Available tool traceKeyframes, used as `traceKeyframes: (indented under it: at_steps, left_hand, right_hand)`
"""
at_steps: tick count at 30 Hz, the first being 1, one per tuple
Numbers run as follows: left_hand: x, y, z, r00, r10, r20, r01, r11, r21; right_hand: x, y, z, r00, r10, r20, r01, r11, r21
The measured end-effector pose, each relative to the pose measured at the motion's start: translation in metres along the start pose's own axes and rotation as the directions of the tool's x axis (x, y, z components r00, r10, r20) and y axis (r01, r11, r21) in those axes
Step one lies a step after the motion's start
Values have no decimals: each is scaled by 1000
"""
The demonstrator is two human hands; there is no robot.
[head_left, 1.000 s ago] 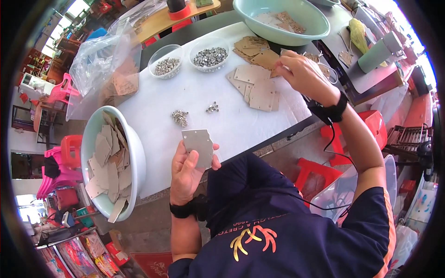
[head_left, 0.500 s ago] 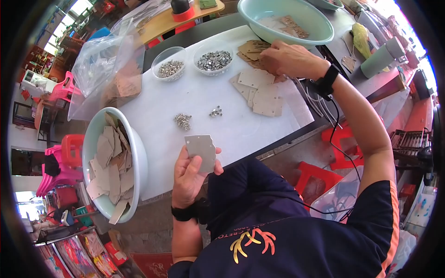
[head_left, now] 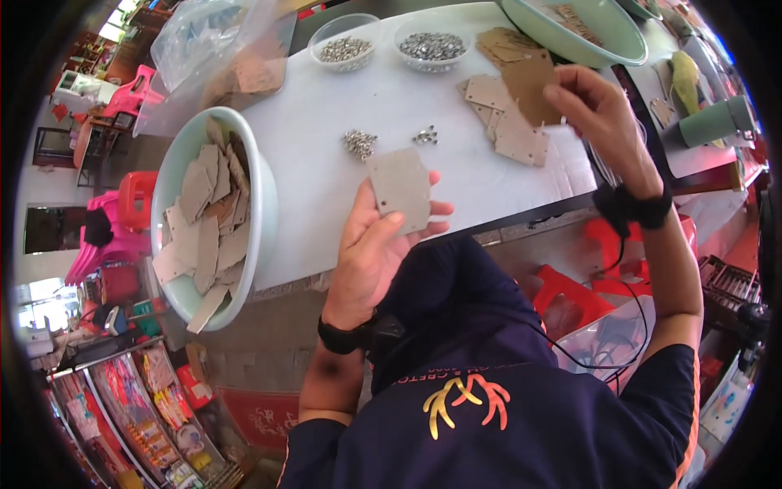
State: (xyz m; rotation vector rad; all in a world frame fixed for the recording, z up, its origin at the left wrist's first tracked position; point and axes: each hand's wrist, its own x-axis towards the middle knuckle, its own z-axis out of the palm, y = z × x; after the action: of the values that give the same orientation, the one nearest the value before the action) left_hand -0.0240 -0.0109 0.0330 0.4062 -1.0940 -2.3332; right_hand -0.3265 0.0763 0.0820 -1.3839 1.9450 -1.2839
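Note:
My left hand (head_left: 366, 265) grips a thin beige panel (head_left: 399, 191) with a scalloped edge and small holes, thumb on its face, above the table's near edge. My right hand (head_left: 603, 114) pinches the right edge of a brown panel (head_left: 529, 84), raised and tilted over the other panels. Beneath it, beige panels (head_left: 523, 145) lie overlapping, with a stack of brown panels (head_left: 503, 42) behind. Just beyond my left hand sit a heap of small shiny metal fasteners (head_left: 359, 144) and a smaller fastener cluster (head_left: 425, 135). The panels' material is unclear.
On the left, a pale green tub (head_left: 265, 204) holds many beige pieces. Two clear bowls, one left (head_left: 342, 65) and one right (head_left: 432, 65), contain metal parts. Another green basin (head_left: 603, 53) stands far right, near a green bottle (head_left: 717, 122). A plastic bag (head_left: 199, 41) lies far left.
My right hand has drawn back toward me and to the right from the brown stack, now with a brown panel. The head view has shifted; my left hand still grips its beige panel.

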Motion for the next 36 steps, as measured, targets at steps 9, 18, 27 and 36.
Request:
traceKeyframes:
  at_steps: [9, 18, 27, 36]
  left_hand:
    - [-7, -6, 20, 997, 24, -73, -38, 979, -198]
    - [-7, -9, 19, 995, -10, -98, -16, 967, -256]
    - [-2, -27, 30, 962, 223, -156, -167, 936, 309]
    - [-5, -31, 30, 980, 178, -89, -148, 952, 268]
  right_hand:
    - [-56, -26, 76, 943, 148, 297, -265, 873, 409]
    - [-72, -25, 77, 949, 226, 222, -313, 778, 544]
    - [-74, -29, 98, 977, -210, -20, 211, 976, 62]
    - [-77, -32, 116, 910, -415, -10, 414, 905, 96]
